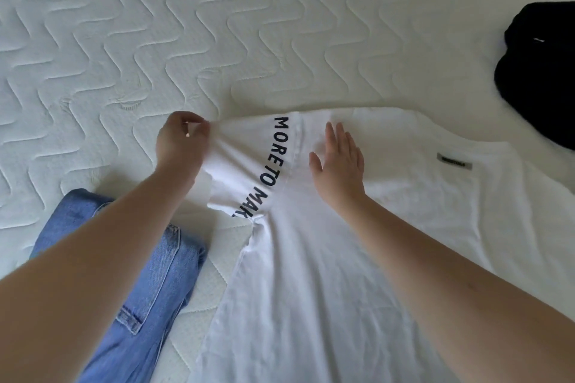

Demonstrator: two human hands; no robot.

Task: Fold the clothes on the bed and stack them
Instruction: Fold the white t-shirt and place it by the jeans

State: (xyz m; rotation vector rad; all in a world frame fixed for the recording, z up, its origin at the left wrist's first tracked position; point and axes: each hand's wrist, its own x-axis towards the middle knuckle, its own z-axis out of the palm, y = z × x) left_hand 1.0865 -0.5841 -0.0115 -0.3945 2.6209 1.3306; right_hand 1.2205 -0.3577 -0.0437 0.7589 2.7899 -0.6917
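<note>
So the left hand [183, 136] is pinching the end of the sleeve [245, 164] on the white t-shirt [326, 273], fingers curled round the fabric and pulling it up off the bed a bit. That's the sleeve with the "MORE TO MAK..." print running along it. The right hand [340, 161] is flat and relaxed, fingers straight, pressing on the shirt just beside the sleeve seam, holding nothing.

The shirt itself lies spread out, with a grey label [454, 161] on the far side of the right hand from the sleeve. Looks to me like the sleeve-fold step: one hand pins the body, the other brings the sleeve in. Next move probably means carrying that sleeve across over the shirt's body and laying it flat without dragging the rest out of line.

On the sleeve side of the shirt, just beside its hem edge, there's a pair of blue jeans [140, 283], seemingly folded already. Well apart past the label side sits a black garment [538, 71], bunched up, not done yet. All on the quilted mattress [186, 24].
</note>
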